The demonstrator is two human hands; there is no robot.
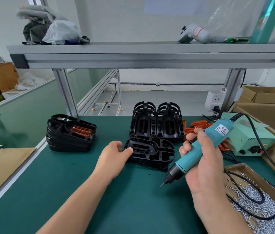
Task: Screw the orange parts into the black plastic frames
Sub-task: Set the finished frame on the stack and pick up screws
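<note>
A black plastic frame [152, 152] lies flat on the green mat at the middle. My left hand [114, 157] grips its left edge, thumb on top. My right hand [204, 164] holds a teal electric screwdriver [201, 149] tilted, its bit pointing down-left above the mat, right of the frame. Loose orange parts [195, 127] lie in a pile behind my right hand. At the left stands a stack of black frames [69, 137] whose top one carries an orange part [81, 130]. Two upright stacks of bare frames [157, 122] stand behind the flat one.
A cardboard tray of small silver screws [258, 205] sits at the right front, with the screwdriver's black cable across it. The pale green power unit [248, 141] stands at the right. An aluminium shelf [150, 56] spans overhead. Cardboard boxes [265, 97] line the right edge.
</note>
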